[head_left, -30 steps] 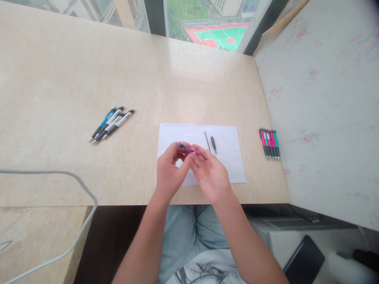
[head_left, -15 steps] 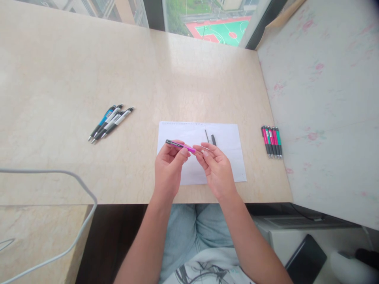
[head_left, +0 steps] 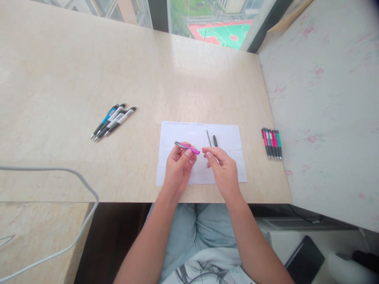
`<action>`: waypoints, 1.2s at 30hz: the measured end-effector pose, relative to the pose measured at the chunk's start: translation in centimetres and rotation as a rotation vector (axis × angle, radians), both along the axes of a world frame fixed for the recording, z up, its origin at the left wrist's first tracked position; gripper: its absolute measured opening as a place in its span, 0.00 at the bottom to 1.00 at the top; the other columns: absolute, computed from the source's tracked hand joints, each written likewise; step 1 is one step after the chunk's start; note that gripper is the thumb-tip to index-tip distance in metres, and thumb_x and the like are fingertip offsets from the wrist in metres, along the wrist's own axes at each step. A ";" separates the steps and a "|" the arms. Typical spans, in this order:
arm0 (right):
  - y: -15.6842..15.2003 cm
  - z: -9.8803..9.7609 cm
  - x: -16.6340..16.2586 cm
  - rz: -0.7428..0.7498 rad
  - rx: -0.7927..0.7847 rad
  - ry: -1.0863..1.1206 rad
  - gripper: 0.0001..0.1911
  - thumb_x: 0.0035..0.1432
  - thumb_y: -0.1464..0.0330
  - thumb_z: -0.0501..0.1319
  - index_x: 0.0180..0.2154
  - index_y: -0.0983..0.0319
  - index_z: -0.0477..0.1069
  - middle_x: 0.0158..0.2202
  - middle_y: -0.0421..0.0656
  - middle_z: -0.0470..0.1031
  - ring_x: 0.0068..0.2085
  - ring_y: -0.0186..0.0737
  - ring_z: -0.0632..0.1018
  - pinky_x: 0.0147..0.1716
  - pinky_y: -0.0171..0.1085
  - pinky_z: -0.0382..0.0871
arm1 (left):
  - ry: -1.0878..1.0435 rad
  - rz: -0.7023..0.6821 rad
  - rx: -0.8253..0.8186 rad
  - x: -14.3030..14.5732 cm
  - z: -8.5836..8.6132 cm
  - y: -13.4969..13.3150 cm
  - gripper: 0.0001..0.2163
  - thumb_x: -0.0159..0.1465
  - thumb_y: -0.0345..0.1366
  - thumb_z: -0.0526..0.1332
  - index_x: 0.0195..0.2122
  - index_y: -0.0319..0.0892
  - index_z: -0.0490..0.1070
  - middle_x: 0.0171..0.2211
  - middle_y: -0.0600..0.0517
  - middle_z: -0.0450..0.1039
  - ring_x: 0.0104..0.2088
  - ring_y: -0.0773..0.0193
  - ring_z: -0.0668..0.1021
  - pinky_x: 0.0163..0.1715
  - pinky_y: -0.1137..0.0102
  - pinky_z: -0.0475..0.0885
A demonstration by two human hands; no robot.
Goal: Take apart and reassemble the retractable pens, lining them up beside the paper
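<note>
One purple pen barrel (head_left: 191, 149) lies in the left hand (head_left: 177, 167), above the middle of the white sheet of paper (head_left: 189, 132). That hand's grip is closed on the barrel, thumb against fingers. The right hand (head_left: 224, 169) has just parted from the barrel's right end and now hangs over the sheet's right half; its fingertips are curled close together, and whether they pinch something small cannot be told. The gap leaves that end of the barrel exposed, so the work seems to stand between one contact and the next. A thin dark refill (head_left: 208, 137) and a black pen section (head_left: 215, 141) have stayed on the sheet, just beyond the right hand.

Beyond the sheet's far edge, the tabletop (head_left: 201, 94) offers wide open room. Left of the sheet, well apart, lie blue and white pens (head_left: 114, 121); right of it, pink and green pens (head_left: 271, 144) sit close to the floral wall (head_left: 325, 98). The tabletop's front edge runs near the sheet's near side, leaving only a narrow strip.
</note>
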State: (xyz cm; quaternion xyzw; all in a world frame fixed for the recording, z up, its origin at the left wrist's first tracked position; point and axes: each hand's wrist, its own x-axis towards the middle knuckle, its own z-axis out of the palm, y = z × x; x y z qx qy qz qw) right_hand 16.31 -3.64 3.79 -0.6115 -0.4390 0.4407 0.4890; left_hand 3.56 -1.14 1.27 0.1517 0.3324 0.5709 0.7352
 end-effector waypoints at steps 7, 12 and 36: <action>-0.3 0.3 -0.2 -0.035 0.030 -0.011 0.17 0.57 0.62 0.68 0.48 0.57 0.73 0.32 0.38 0.78 0.32 0.36 0.78 0.33 0.37 0.77 | -0.020 0.016 0.020 0.0 0.3 -0.1 0.11 0.57 0.32 0.72 0.40 0.43 0.75 0.33 0.53 0.75 0.33 0.72 0.76 0.37 0.76 0.71; -0.3 1.5 -0.7 -0.004 0.171 -0.218 0.03 0.59 0.66 0.66 0.35 0.58 0.77 0.34 0.40 0.79 0.35 0.36 0.78 0.36 0.37 0.75 | -0.038 0.021 0.022 0.1 0.4 -0.1 0.11 0.56 0.32 0.72 0.40 0.42 0.76 0.33 0.53 0.75 0.32 0.72 0.75 0.36 0.77 0.70; -0.1 2.5 -1.8 -0.004 0.359 -0.577 0.06 0.64 0.69 0.60 0.38 0.59 0.77 0.34 0.41 0.80 0.32 0.35 0.78 0.35 0.36 0.75 | -0.151 0.016 0.000 -0.1 0.0 -0.1 0.09 0.58 0.31 0.71 0.40 0.42 0.77 0.34 0.53 0.77 0.30 0.73 0.76 0.37 0.77 0.73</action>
